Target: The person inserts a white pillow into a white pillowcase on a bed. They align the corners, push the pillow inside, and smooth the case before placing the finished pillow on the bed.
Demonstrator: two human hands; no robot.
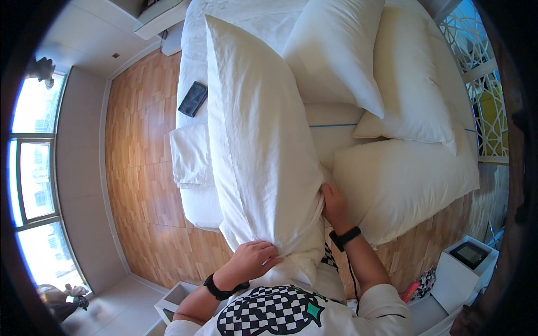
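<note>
A white pillow in a pillowcase point(256, 134) stretches from my body out over the bed, its far corner pointing up and left. My left hand point(250, 260) grips the fabric at the near end of the case, close to my shirt. On the right side edge, my right hand point(336, 208) pinches the case's cloth; some of its fingertips are hidden by folds. The fabric is bunched between the hands. Just right of my right hand lies another white pillow point(407, 185).
Two more white pillows point(336, 50) point(407, 75) rest on the white mattress point(336, 115). Left of the held pillow lie a dark pouch-like item point(193, 99) and a folded white cloth point(191, 155). A white nightstand point(458, 269) stands on the wood floor point(138, 168) at lower right.
</note>
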